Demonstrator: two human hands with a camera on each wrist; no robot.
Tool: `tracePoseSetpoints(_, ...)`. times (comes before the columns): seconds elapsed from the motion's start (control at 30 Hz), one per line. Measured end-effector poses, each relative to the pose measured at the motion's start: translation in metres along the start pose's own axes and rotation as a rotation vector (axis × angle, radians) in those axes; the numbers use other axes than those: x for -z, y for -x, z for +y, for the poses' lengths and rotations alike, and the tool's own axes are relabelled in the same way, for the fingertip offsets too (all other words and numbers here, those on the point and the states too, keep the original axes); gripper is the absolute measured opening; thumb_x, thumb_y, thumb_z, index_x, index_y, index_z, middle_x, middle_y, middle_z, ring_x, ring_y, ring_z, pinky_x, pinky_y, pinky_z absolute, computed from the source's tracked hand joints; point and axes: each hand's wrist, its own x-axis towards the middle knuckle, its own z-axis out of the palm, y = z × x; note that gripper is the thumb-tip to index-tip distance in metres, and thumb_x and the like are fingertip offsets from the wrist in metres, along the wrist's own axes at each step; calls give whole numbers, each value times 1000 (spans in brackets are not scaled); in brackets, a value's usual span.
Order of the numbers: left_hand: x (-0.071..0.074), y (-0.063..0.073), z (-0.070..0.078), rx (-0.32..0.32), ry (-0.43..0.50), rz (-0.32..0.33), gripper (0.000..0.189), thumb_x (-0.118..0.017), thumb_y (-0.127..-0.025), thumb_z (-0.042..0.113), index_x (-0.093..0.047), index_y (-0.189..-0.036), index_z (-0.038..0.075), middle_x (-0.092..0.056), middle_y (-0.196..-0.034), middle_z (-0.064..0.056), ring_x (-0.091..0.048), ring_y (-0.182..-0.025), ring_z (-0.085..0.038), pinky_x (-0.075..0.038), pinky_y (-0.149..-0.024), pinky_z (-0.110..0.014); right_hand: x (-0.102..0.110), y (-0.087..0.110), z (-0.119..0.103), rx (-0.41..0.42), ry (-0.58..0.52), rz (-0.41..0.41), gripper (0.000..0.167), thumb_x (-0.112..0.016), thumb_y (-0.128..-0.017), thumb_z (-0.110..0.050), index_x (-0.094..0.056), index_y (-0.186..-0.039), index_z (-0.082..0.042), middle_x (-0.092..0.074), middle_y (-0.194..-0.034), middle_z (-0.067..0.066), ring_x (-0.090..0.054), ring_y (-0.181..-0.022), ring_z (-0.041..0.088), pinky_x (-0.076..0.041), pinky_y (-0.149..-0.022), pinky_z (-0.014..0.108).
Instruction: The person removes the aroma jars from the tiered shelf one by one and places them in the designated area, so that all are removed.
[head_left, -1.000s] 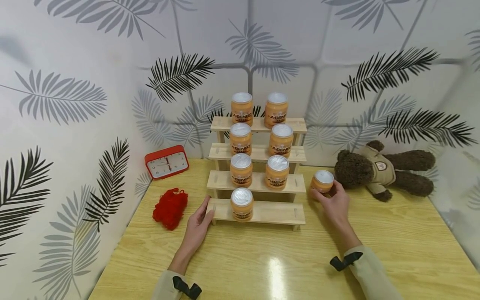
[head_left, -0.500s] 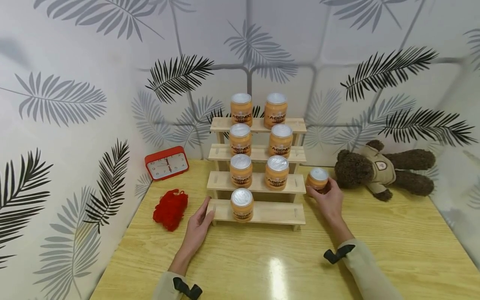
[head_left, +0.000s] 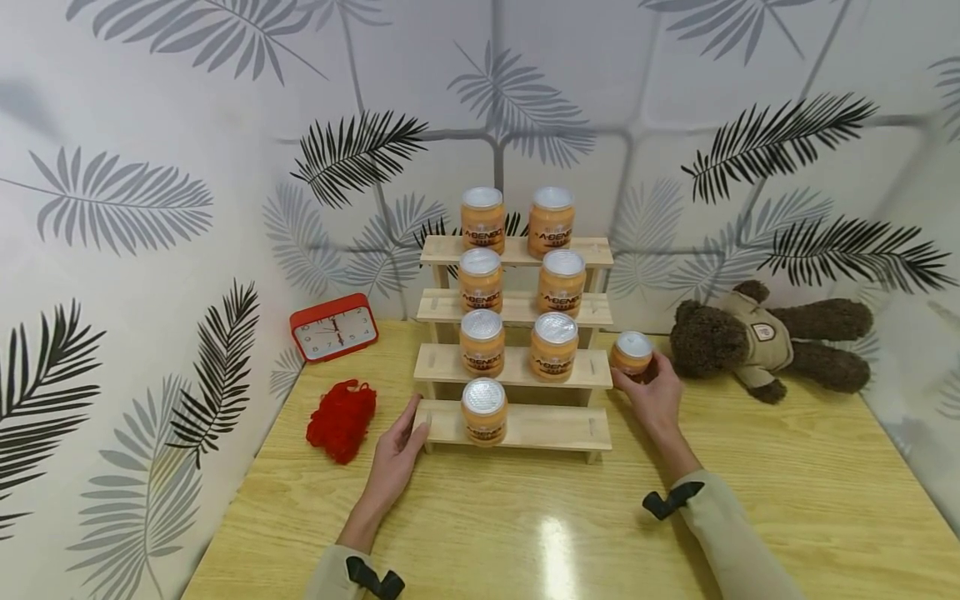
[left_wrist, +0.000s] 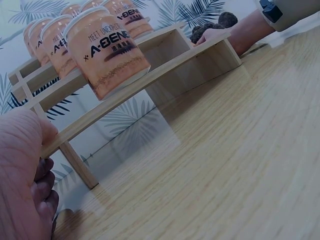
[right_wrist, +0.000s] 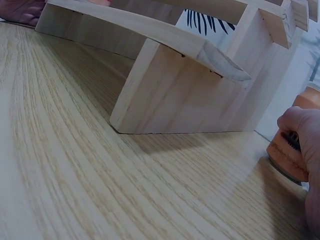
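A pale wall (head_left: 405, 75) printed with grey and black fronds rises behind a yellow wood-grain table (head_left: 465, 525). At the far middle of the table stands a four-tiered wooden rack (head_left: 551, 423). To its right, near the wall, a dark brown teddy bear (head_left: 761, 340) lies on its side in a tan shirt; far to the left a red clock (head_left: 334, 328) leans back, with a red stringy bundle (head_left: 342, 422) nearer. The left hand (head_left: 396, 457) pinches the left end of the rack's lowest shelf between thumb and fingers. The right hand (head_left: 654, 402) curls thumb and fingers round an orange jar (head_left: 631, 353) between the rack and the bear; whether its base touches the table, I cannot tell. Seven matching silver-lidded jars (head_left: 483, 414) stand upright on the rack: two on each upper tier, one left of centre on the lowest.
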Motion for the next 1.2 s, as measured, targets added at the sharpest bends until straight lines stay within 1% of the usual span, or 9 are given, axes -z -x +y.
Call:
tracePoseSetpoints(0.23, 0, 0, -1, -1, 4, 0, 61, -57, -110, 20, -33, -163, 3, -32, -169, -14, -32, -153, -25, -36, -109, -10, -4, -2, 2, 14, 18, 10, 67, -85, -85, -3, -55, -143, 7, -66, -126, 28, -63, -104, 25, -45, -77, 9)
tracePoseSetpoints(0.5, 0, 0, -1, -11, 4, 2, 60, -57, -110, 20, -34, -163, 2, -31, -168, -16, -32, -154, -27, -36, -109, -10, -5, -2, 2, 40, 28, 21, 65, -86, -84, -3, -57, -141, 6, -67, -124, 26, -61, -99, 17, -45, -76, 10)
tracePoseSetpoints(0.63, 0, 0, -1, -2, 0, -2, 61, -57, -110, 21, -33, -163, 2, -31, -169, -15, -32, -154, -25, -36, -109, -10, -5, -1, 2, 49, 37, 24, 64, -86, -85, -5, -57, -141, 7, -68, -122, 27, -63, -98, 21, -45, -76, 12)
tracePoseSetpoints(0.77, 0, 1, 1, -3, 8, -4, 61, -57, -110, 21, -33, -163, 2, -31, -169, -16, -32, -153, -25, -36, -109, -10, -3, -2, 2, 43, 17, 4, 67, -86, -86, -7, -55, -145, 6, -67, -126, 27, -65, -105, 29, -46, -79, 14)
tracePoseSetpoints(0.87, 0, 1, 1, -11, 16, -3, 61, -57, -110, 20, -33, -163, 3, -31, -168, -17, -32, -153, -26, -36, -109, -10, 0, -1, 0, 39, 6, -15, 70, -86, -87, -7, -53, -148, 6, -65, -131, 28, -65, -112, 33, -49, -84, 21)
tracePoseSetpoints(0.97, -1, 1, 2, -9, 21, -1, 60, -58, -110, 19, -34, -163, 3, -31, -168, -17, -34, -153, -26, -37, -109, -10, 3, 1, -4, 31, -27, -34, 74, -86, -87, -7, -50, -151, 4, -63, -137, 29, -63, -122, 38, -54, -97, 37)
tracePoseSetpoints(1.03, -1, 1, 2, -1, 20, 3, 60, -58, -109, 19, -34, -163, 4, -32, -168, -17, -34, -152, -25, -37, -108, -10, 7, 4, -6, 14, -43, -42, 76, -86, -88, -7, -49, -153, 2, -60, -142, 28, -59, -130, 40, -51, -106, 48)
tracePoseSetpoints(1.1, -1, 1, 2, 8, 14, 7, 61, -58, -109, 19, -34, -163, 4, -32, -168, -16, -35, -152, -24, -37, -108, -10, 11, 7, -8, -7, -58, -59, 77, -85, -88, -7, -47, -155, 1, -56, -148, 28, -54, -136, 41, -45, -112, 55)
tracePoseSetpoints(1.2, -1, 0, 1, 14, 9, 8, 61, -58, -109, 20, -34, -163, 4, -33, -168, -13, -35, -153, -24, -37, -108, -10, 18, 12, -12, -44, -31, -86, 78, -83, -91, -10, -43, -157, 1, -50, -153, 27, -49, -142, 42, -41, -116, 54)
